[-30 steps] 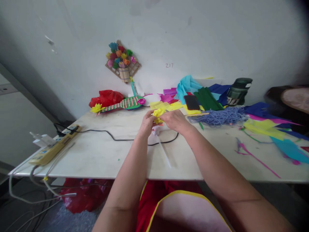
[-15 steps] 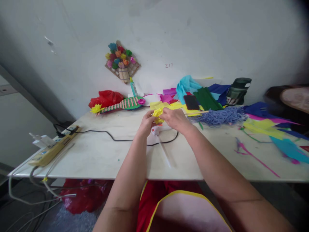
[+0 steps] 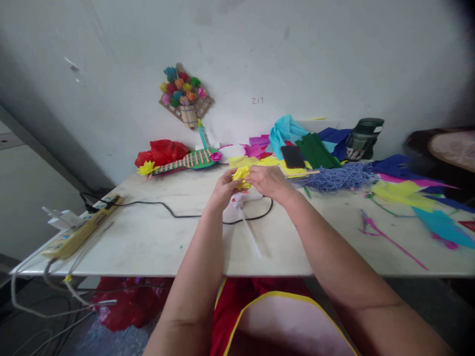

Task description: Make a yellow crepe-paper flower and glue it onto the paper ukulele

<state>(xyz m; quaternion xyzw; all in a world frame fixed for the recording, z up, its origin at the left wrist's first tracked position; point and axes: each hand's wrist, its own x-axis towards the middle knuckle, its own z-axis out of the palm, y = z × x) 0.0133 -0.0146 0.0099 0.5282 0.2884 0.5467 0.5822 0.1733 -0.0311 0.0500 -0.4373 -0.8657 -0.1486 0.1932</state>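
Observation:
Between my two hands, above the middle of the table, is a yellow paper flower [image 3: 242,174] with ruffled petals. My left hand [image 3: 223,189] grips it from the left side, fingers closed. From the right, the bent fingers of my right hand [image 3: 267,179] pinch its petals. Just below lies a white glue gun [image 3: 237,200], partly hidden by my hands, with a clear glue stick [image 3: 251,235] sticking out toward me. A thin wooden stick [image 3: 302,173] shows beyond my right hand; whether I hold it I cannot tell.
A green paper guitar [image 3: 196,159] lies at the back left. Coloured crepe paper [image 3: 318,151], a phone [image 3: 293,156], purple string [image 3: 334,178] and a dark bottle [image 3: 365,139] fill the back right. A power strip [image 3: 83,228] lies along the left edge, its black cable [image 3: 163,202] crossing the table.
The view has shifted slightly. Both hands stay at the yellow paper flower in nearly the same place, with only small finger movement.

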